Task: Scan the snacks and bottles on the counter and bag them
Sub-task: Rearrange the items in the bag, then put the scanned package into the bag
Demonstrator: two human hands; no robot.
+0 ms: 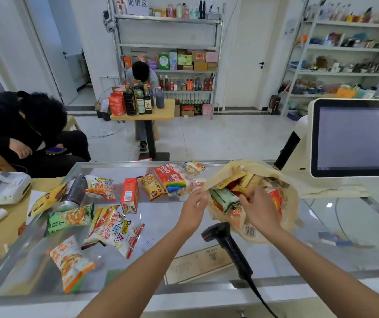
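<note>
At two o'clock stands a white-framed touchscreen (358, 138). At nine o'clock lies a white printer (4, 187); just past it, at ten, a seated person in black (23, 129) bends over a phone (55, 149). At twelve, a small table (163, 111) bears dark bottles (138, 99), with stocked shelves (167, 53) behind.

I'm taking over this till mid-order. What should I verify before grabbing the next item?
1. Bag mouth held open: ok, left hand grips its rim.
2. Right hand free: not ok, it is inside the bag.
3. Scanner in reach: ok, lying on the counter between the arms.
4. Counter items all bagged: not ok, dark bottle, red carton and snack packs lie unbagged.
5. Room left in bag: cannot tell.
</note>
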